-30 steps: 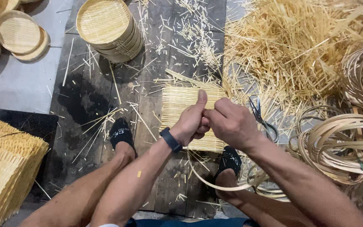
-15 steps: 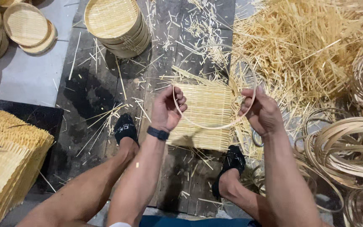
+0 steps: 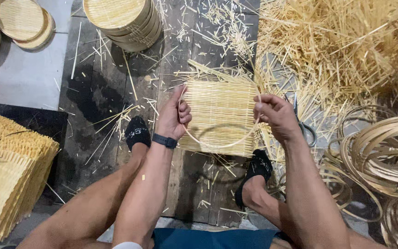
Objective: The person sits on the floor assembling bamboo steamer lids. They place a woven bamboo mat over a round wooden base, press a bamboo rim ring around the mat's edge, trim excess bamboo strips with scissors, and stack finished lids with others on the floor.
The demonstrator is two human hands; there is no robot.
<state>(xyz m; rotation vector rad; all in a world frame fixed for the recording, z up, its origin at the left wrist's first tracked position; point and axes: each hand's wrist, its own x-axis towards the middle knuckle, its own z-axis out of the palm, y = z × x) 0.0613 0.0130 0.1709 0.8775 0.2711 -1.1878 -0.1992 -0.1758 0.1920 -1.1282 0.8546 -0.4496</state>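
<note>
At the far left of the scene a stack of square woven mats (image 3: 10,180) sits beside your left leg, and flat round trays (image 3: 19,20) lie at the far-left corner, all well apart from your hands. Moving right, a pile of finished round trays (image 3: 123,20) stands on the dark wooden boards (image 3: 97,92), farther out than your left hand (image 3: 175,119). That hand is closed, pinching the left end of a thin bamboo strip hoop (image 3: 219,144). The hoop sags in a shallow arc between your two hands, so its long axis runs left to right across your body, with its lowest part nearest you. Directly beneath it, flat on the boards between your two feet, lies the square woven mat (image 3: 219,115); the hoop appears to hover just above the mat, though from this angle you cannot be sure whether it touches. Your right hand (image 3: 275,115) is closed on the hoop's right end, at about the same distance from you as the left, so neither hand is clearly nearer the mat. Just beyond that hand lie scissors (image 3: 302,127), then loose bamboo slivers (image 3: 337,50) farther out and coiled bamboo strips (image 3: 383,147) at the right.
</note>
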